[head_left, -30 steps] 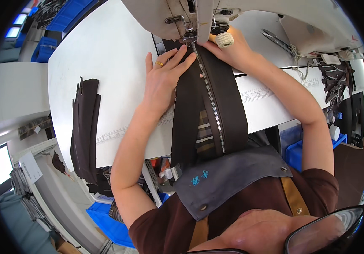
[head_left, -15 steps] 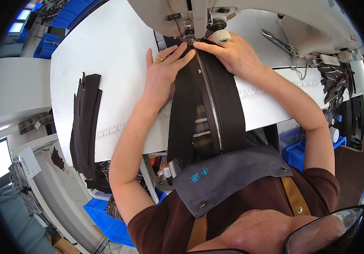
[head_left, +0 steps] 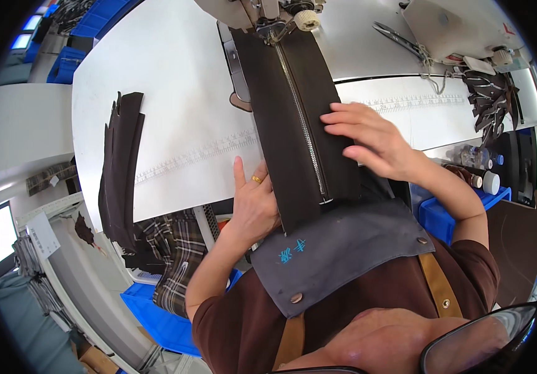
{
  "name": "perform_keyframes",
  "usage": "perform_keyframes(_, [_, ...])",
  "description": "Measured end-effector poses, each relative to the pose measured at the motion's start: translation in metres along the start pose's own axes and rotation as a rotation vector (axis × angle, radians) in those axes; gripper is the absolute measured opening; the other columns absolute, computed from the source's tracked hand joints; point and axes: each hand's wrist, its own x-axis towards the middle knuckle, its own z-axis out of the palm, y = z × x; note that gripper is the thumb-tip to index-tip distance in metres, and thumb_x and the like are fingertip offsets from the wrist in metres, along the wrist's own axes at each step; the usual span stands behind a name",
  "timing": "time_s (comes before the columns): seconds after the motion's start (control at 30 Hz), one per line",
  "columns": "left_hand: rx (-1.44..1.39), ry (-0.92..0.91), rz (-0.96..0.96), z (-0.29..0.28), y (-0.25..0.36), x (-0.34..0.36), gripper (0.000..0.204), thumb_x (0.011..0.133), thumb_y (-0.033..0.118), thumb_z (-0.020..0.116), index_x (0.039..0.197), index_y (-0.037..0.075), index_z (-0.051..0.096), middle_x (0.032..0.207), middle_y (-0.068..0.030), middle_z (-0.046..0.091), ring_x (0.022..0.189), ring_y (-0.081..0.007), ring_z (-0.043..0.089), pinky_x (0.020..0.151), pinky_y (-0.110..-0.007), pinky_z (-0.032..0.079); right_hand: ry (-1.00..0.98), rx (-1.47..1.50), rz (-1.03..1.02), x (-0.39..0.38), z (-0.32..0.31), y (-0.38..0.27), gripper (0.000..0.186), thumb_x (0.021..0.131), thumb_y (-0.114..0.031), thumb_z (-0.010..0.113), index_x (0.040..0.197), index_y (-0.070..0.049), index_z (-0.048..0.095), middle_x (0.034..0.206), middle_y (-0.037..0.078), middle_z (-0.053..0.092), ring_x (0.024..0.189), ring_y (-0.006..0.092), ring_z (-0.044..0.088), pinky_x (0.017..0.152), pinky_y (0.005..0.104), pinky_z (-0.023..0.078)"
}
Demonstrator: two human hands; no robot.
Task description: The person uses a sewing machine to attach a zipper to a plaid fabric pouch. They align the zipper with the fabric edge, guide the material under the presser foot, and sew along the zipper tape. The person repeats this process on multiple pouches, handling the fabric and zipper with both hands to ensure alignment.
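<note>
A long dark brown fabric piece (head_left: 268,124) with a metal zipper (head_left: 299,115) down its middle runs from under the sewing machine's needle area (head_left: 273,34) toward my apron. My left hand (head_left: 255,206), a ring on one finger, is at its near left edge. One finger sticks up while the others curl at the edge, their tips hidden by the fabric; the hand appears to grip it. My right hand (head_left: 374,138) is open, fingers apart, over the fabric's right edge; whether the fingertips touch cannot be told.
Dark fabric strips (head_left: 120,168) lie on the white table (head_left: 181,93) at left. Scissors (head_left: 399,40) rest right of the machine, near a thread-tied bundle of dark pieces (head_left: 490,103). Plaid cloth (head_left: 172,249) hangs over a blue bin (head_left: 156,318); bottles (head_left: 477,159) stand at right.
Both hands have left the needle area and come nearer me, the left to the fabric's near left edge, the right to its right side. The fabric lies flatter, its plaid underside now covered.
</note>
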Motion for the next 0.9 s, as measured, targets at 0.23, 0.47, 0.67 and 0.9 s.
perform_keyframes(0.23, [0.029, 0.124, -0.005, 0.004, 0.007, 0.000, 0.027, 0.074, 0.025, 0.065, 0.098, 0.014, 0.068, 0.116, -0.0047, 0.060, 0.118, -0.0238, 0.050, 0.098, -0.063, 0.017, -0.059, -0.383, -0.130, 0.006, 0.022, -0.008, 0.035, 0.079, -0.023, 0.066, 0.109, -0.006, 0.062, 0.124, 0.009, 0.053, 0.114, 0.0287, 0.049, 0.093, 0.0387, 0.044])
perform_keyframes(0.47, [-0.028, 0.128, -0.024, 0.002, 0.009, 0.001, 0.028, 0.074, 0.027, 0.066, 0.099, 0.013, 0.069, 0.116, -0.0050, 0.060, 0.118, -0.0235, 0.050, 0.101, -0.063, 0.015, -0.048, -0.403, -0.143, 0.007, 0.031, -0.008, 0.041, 0.074, -0.020, 0.070, 0.112, -0.007, 0.061, 0.127, 0.008, 0.052, 0.113, 0.0287, 0.050, 0.093, 0.0441, 0.043])
perform_keyframes(0.67, [0.003, 0.166, -0.011, 0.006, 0.008, 0.000, 0.031, 0.074, 0.028, 0.067, 0.101, 0.013, 0.067, 0.114, -0.0074, 0.060, 0.115, -0.0230, 0.051, 0.102, -0.061, 0.015, -0.002, -0.425, -0.204, -0.002, 0.036, -0.012, 0.034, 0.075, -0.023, 0.070, 0.105, -0.007, 0.063, 0.116, 0.006, 0.057, 0.105, 0.0248, 0.053, 0.091, 0.0400, 0.043])
perform_keyframes(0.9, [-0.324, 0.702, -0.113, 0.028, 0.014, 0.009, 0.040, 0.075, 0.024, 0.067, 0.113, 0.014, 0.061, 0.124, -0.0159, 0.053, 0.116, -0.0323, 0.050, 0.108, -0.054, 0.010, -0.021, -0.465, -0.203, -0.004, 0.037, -0.017, 0.037, 0.075, -0.025, 0.070, 0.109, -0.011, 0.063, 0.117, 0.005, 0.055, 0.106, 0.0234, 0.051, 0.093, 0.0409, 0.041])
